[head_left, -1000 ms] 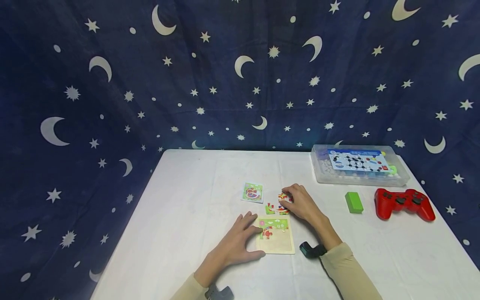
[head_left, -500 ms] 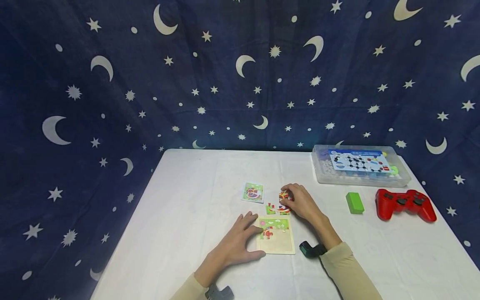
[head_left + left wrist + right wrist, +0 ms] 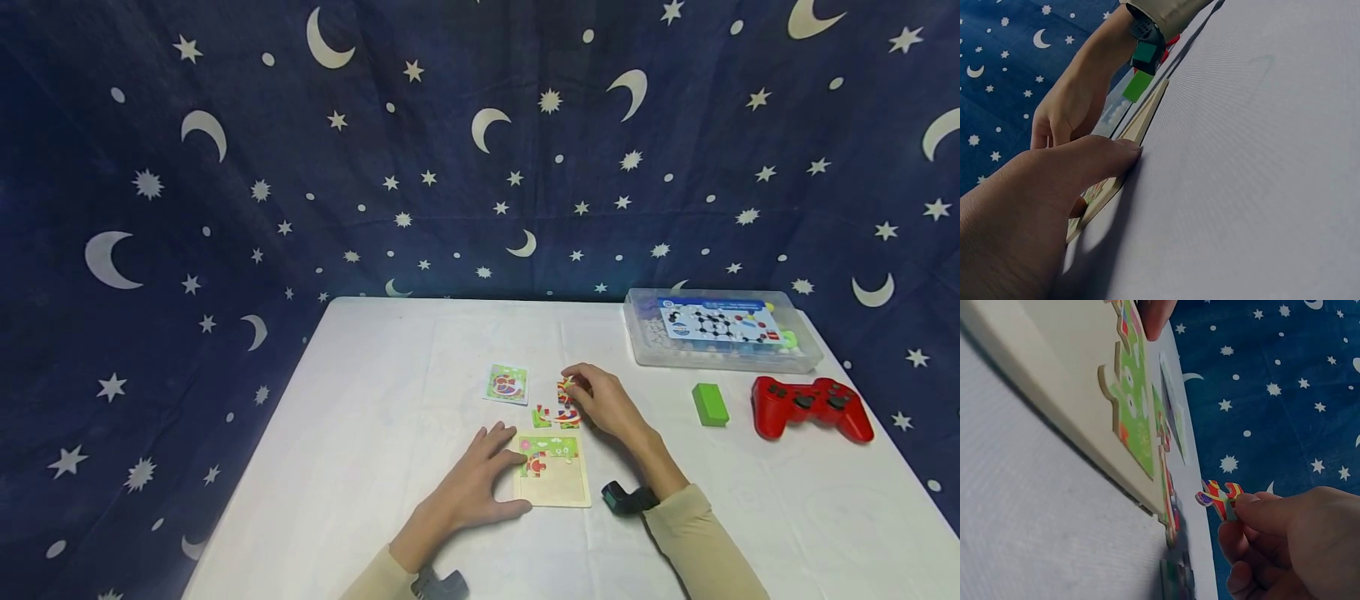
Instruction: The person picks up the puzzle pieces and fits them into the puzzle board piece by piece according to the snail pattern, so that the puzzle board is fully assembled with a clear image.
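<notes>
My right hand (image 3: 606, 404) pinches a jigsaw piece (image 3: 1217, 499) in red, yellow and purple between thumb and fingers. It is up off the table in the right wrist view. Several loose jigsaw pieces (image 3: 568, 418) lie just below that hand, behind the wooden puzzle board (image 3: 562, 490). Along the board's far side sit fitted green pieces (image 3: 555, 447), with a red piece (image 3: 534, 467) at its left. My left hand (image 3: 480, 479) rests at the board's left side, fingers spread. Its thumb (image 3: 1107, 156) touches the near left corner, and the index fingertip reaches over the left rim.
A picture card (image 3: 507, 385) lies behind the board, left of the loose pieces. To the right are a green block (image 3: 709, 405) and a red game controller (image 3: 810, 408). A clear plastic box (image 3: 720, 358) with a printed label stands at the back right.
The right hand has shifted slightly back, carrying its jigsaw piece away from the loose ones, which show more fully now. The piece has turned in the fingers. The left hand and board have stayed put.
</notes>
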The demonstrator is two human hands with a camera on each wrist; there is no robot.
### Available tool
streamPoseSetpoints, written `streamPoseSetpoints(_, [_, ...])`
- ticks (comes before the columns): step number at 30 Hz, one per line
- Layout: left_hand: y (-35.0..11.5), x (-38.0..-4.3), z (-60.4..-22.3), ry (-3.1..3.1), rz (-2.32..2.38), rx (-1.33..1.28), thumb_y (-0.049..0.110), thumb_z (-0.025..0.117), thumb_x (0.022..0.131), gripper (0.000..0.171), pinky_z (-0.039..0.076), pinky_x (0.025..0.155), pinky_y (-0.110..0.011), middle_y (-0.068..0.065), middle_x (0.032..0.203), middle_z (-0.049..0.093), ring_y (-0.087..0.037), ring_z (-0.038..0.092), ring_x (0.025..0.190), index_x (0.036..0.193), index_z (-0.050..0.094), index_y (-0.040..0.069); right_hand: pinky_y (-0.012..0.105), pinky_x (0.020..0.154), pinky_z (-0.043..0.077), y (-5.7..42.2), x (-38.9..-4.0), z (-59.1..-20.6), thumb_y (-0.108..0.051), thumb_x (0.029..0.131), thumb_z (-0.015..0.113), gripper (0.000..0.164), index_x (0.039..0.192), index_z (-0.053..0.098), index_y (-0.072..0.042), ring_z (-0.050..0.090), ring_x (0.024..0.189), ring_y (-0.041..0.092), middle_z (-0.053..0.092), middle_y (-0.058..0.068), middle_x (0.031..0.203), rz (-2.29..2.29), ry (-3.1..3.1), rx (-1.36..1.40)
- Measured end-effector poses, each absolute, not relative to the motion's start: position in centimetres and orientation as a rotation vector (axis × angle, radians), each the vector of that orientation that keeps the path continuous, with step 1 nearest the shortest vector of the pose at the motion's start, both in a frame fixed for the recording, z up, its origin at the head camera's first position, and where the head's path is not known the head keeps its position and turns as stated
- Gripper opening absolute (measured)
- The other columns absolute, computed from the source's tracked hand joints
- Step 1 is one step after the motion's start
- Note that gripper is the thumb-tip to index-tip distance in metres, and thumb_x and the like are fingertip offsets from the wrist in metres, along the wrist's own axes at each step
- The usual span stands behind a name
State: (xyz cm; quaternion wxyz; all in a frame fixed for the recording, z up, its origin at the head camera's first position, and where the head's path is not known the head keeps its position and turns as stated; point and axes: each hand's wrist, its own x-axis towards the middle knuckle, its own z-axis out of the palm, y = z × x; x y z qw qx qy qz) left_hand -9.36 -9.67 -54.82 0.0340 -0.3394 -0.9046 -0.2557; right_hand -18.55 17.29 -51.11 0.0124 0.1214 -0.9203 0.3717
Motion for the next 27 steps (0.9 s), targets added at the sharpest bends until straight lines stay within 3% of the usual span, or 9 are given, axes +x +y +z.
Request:
streamPoseSetpoints(12, [-9.7, -9.4, -54.9, -2.781, -0.775, -1.044, 0.058, 0.075, 0.078, 0.06, 0.026, 0.127, -0.049, -0.009, 0.154, 0.046, -0.032, 0.035, 0.15, 0.125, 0.066, 0.021, 0.022, 0.06, 0.048, 17.4, -17.3, -49.9, -0.009, 0.095, 0.065, 0.025, 0.12, 0.066, -0.006, 0.054, 0.074, 0.011, 0.064, 0.001, 0.088, 1.209, -2.858, 0.435])
streamPoseSetpoints(27, [-9.7, -9.5, -54.8, -2.803, -0.78, -1.045, 0.056, 0.076, 0.079, 0.06, 0.025, 0.128, -0.048, -0.009, 0.155, 0.045, -0.031, 0.034, 0.151, 0.126, 0.065, 0.021, 0.019, 0.063, 0.05, 16.9, -14.3, -49.6, -0.011, 0.092, 0.07, 0.021, 0.112, 0.069, -0.005, 0.054, 0.071, 0.001, 0.065, -0.007, 0.081, 1.268, -2.909, 0.624])
